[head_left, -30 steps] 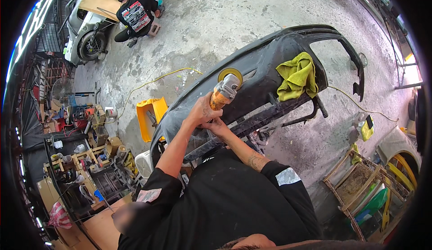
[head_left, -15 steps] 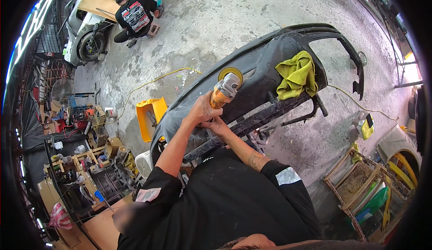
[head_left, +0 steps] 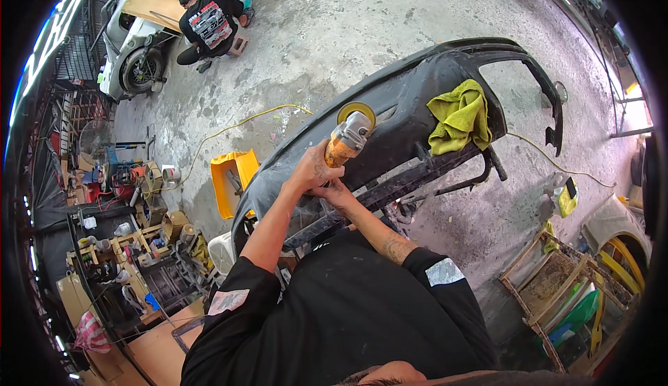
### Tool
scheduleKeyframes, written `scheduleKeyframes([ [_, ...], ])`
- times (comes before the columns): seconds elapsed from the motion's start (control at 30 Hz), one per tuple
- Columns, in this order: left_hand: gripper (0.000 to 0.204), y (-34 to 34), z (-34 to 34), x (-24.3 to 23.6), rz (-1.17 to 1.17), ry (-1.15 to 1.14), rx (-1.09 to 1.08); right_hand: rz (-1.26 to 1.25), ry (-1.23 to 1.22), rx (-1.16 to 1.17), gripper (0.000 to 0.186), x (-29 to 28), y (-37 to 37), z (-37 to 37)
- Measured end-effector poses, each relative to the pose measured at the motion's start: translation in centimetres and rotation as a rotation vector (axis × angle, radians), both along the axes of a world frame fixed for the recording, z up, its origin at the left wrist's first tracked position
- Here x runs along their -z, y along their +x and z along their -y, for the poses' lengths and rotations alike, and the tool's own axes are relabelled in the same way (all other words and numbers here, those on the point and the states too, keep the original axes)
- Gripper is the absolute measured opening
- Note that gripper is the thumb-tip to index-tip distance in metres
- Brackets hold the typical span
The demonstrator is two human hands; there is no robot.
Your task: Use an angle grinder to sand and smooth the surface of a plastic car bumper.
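Observation:
An orange angle grinder (head_left: pixel 339 149) with a grey metal head carries a round yellow disc (head_left: pixel 357 113). My left hand (head_left: pixel 312 170) is wrapped around its body, just behind the head. Close below, my right hand (head_left: pixel 335 194) is closed on the grinder's rear end, which the hands mostly hide. Under the tool stretches a long black car bumper (head_left: pixel 410 97), slanting from lower left to upper right. The disc is over the bumper's surface; whether it touches cannot be told. A yellow-green cloth (head_left: pixel 460 118) lies crumpled on the bumper, right of the grinder.
A yellow plastic bin (head_left: pixel 233 183) stands on the floor left of the bumper. A yellow cord (head_left: pixel 229 126) runs across the concrete. Far left, a person (head_left: pixel 210 26) crouches by a partly stripped vehicle (head_left: pixel 136 52). Cluttered racks (head_left: pixel 149 261) fill the left; a wooden frame (head_left: pixel 550 292) stands at right.
A blurred shape beside my left sleeve at the lower left has gone from view. My hands and the grinder have hardly moved.

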State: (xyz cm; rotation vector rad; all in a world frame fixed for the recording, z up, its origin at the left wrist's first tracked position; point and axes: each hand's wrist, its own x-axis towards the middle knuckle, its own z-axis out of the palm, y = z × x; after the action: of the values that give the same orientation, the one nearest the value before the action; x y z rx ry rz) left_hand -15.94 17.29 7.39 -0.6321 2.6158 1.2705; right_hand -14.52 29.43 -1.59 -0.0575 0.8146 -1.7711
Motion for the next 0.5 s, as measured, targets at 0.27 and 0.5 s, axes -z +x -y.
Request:
scheduleKeyframes([
  [0.27, 0.057, -0.1, 0.1, 0.3, 0.019, -0.066, 0.037, 0.012, -0.019, 0.015, 0.082, 1.3, 0.4, 0.2],
  [0.5, 0.057, 0.0, 0.2, 0.4, 0.004, -0.037, 0.029, -0.012, -0.008, -0.009, 0.078, 1.1, 0.2, 0.1],
])
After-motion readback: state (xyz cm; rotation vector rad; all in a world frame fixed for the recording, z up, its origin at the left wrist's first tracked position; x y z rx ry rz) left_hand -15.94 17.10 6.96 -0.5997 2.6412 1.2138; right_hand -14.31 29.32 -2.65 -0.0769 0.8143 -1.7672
